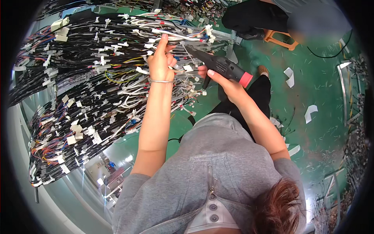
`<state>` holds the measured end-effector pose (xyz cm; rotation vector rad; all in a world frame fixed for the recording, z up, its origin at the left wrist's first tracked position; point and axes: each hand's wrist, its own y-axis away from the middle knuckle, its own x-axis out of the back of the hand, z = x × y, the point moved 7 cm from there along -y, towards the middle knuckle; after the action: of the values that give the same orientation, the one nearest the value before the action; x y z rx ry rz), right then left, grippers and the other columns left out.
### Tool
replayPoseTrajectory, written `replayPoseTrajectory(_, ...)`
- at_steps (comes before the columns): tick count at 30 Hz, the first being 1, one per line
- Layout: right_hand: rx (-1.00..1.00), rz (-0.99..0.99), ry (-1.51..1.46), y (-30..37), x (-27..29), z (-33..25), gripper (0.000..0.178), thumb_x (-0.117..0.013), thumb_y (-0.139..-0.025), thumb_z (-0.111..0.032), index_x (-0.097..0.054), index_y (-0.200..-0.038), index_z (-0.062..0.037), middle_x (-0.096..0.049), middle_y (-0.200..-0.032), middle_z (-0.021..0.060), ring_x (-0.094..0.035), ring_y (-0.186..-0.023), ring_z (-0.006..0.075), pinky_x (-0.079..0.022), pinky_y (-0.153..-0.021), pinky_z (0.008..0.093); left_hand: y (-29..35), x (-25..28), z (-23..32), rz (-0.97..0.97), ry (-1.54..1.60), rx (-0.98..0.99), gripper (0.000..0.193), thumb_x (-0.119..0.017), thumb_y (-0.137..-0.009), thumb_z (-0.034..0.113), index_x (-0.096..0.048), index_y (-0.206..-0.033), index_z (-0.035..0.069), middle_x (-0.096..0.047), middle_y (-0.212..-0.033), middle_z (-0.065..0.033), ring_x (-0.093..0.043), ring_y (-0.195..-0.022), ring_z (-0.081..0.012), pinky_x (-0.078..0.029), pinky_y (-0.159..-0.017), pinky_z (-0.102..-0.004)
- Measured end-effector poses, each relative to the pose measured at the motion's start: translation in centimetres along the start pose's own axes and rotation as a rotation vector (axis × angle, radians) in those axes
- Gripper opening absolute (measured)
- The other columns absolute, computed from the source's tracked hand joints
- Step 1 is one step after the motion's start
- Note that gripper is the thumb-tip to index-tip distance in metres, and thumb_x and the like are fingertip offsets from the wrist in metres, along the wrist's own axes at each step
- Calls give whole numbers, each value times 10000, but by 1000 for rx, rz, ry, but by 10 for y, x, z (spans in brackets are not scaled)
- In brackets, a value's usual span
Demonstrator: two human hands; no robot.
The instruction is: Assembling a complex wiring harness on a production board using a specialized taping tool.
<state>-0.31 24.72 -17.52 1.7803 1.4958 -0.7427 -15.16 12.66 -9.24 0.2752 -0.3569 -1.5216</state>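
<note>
My left hand is closed around part of a wire bundle, with the thumb stretched up along the white-sleeved wires. My right hand grips a black cable tie gun with a red rear end. Its narrow nose points up and left, close to the wires beside my left fingers. A thin white strip runs near the nose; whether it sits inside the gun I cannot tell. Small white connectors hang from wire ends between my two hands.
Thick layers of black wire harnesses with white connectors and tags fill the left side. Behind at right, another person in dark clothing is near an orange plastic stool. Paper pieces and white clippings litter the green floor.
</note>
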Motion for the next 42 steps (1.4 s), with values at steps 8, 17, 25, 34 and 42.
replayPoseTrajectory(8, -47, -5, -140, 3, 5, 16, 391, -577, -958, -191, -557, -1280, 30, -641, -1206, 143, -616, -1127, 243, -471, -1008, 410, 5, -14, -3, -22, 83, 10, 271, -746, -873, 321, -653, -864, 67, -625, -713, -38, -302, -400, -49, -215, -397, -242)
replayPoseTrajectory(17, -50, -31, -318, 7, 2, 19, 424, -581, -959, -214, -532, -1309, 19, -608, -1262, 144, -598, -1158, 252, -432, -1053, 421, 15, -22, -2, -75, 45, 32, 257, -724, -885, 354, -683, -925, 103, -636, -755, 0, -279, -417, -45, -215, -417, -239)
replayPoseTrajectory(25, -53, -44, -473, 8, 3, 32, 483, -602, -944, -244, -502, -1334, 22, -597, -1270, 146, -574, -1190, 264, -404, -1080, 421, 24, -27, -3, -85, 58, 65, 208, -697, -908, 342, -648, -906, 140, -684, -780, 6, -286, -381, -43, -217, -403, -236)
replayPoseTrajectory(34, 47, -57, -362, 23, 8, 18, 495, -627, -920, -212, -493, -1354, -15, -603, -1253, 135, -573, -1182, 269, -400, -1069, 454, 44, -39, -1, -189, 53, 79, 251, -702, -897, 383, -634, -969, 152, -661, -839, 3, -299, -406, -38, -224, -423, -230)
replayPoseTrajectory(42, 39, 143, -440, 42, -6, -3, 289, -592, -952, -199, -556, -1180, -25, -619, -1001, 84, -602, -949, 198, -459, -914, 374, 48, -39, -5, -236, 59, 58, 234, -687, -913, 357, -639, -983, 138, -664, -842, -7, -293, -405, -41, -228, -420, -228)
